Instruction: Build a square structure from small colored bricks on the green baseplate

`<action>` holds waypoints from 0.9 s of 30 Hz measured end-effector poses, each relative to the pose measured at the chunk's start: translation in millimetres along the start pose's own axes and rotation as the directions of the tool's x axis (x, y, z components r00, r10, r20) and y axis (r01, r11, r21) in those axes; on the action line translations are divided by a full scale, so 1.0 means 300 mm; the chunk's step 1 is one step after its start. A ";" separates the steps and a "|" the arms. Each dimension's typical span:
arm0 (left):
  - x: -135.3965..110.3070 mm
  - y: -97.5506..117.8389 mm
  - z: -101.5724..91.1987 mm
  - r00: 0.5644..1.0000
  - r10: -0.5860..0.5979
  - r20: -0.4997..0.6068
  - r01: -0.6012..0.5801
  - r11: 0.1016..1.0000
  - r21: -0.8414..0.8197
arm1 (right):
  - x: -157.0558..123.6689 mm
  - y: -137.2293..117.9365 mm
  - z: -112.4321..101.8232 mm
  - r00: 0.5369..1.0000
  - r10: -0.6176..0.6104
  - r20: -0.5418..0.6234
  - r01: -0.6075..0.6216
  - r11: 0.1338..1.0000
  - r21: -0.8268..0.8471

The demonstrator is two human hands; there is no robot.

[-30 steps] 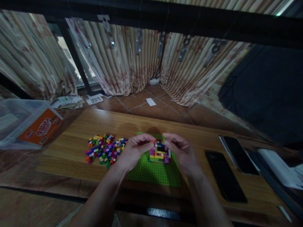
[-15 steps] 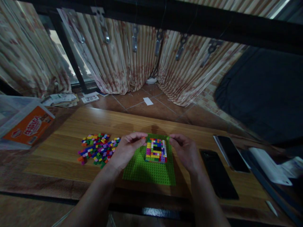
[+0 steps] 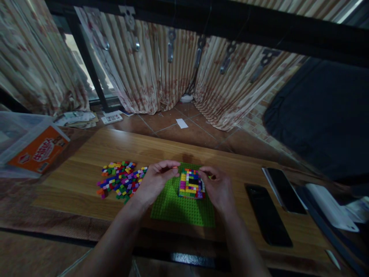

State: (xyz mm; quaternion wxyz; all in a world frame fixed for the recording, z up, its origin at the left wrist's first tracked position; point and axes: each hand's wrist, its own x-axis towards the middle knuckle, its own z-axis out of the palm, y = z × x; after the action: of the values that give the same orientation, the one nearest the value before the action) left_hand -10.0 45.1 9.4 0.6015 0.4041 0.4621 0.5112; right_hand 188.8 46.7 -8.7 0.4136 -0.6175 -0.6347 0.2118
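In the centre of the frame, we hold a small orange brick (image 3: 175, 167) pinched between the thumb and forefinger of our left hand (image 3: 155, 179), just beside the upper left corner of the multicoloured brick structure (image 3: 188, 189), which stands on the green baseplate (image 3: 181, 213). Our right hand (image 3: 219, 190) is at the upper right corner of this structure with the fingers bent, and we cannot tell whether they pinch something. At centre left, we see a pile of loose bricks (image 3: 122, 182) on the wooden table (image 3: 83, 165), and two dark phones (image 3: 268, 215) lie at lower right.
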 end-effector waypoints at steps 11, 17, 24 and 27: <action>0.004 0.000 -0.007 1.000 0.014 0.004 -0.014 1.000 0.007 | 0.005 0.015 -0.022 0.989 -0.008 0.145 0.009 1.000 -0.006; 0.003 0.004 -0.009 1.000 0.018 -0.012 -0.018 1.000 0.013 | 0.015 0.034 -0.041 0.975 -0.090 0.201 0.096 0.995 -0.023; -0.001 0.005 -0.009 1.000 -0.003 -0.012 0.003 1.000 -0.006 | 0.026 0.031 -0.056 0.951 -0.133 0.280 0.153 0.987 -0.050; 0.000 0.004 -0.009 1.000 0.000 -0.020 0.000 1.000 -0.004 | 0.031 0.037 -0.052 0.953 -0.123 0.278 0.134 0.991 -0.024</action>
State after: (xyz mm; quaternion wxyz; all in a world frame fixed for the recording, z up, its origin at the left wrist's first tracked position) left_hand -13.0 45.3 9.9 0.5976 0.3976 0.4670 0.5164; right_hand 208.8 53.4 -6.2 0.3211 -0.5480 -0.7291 0.2548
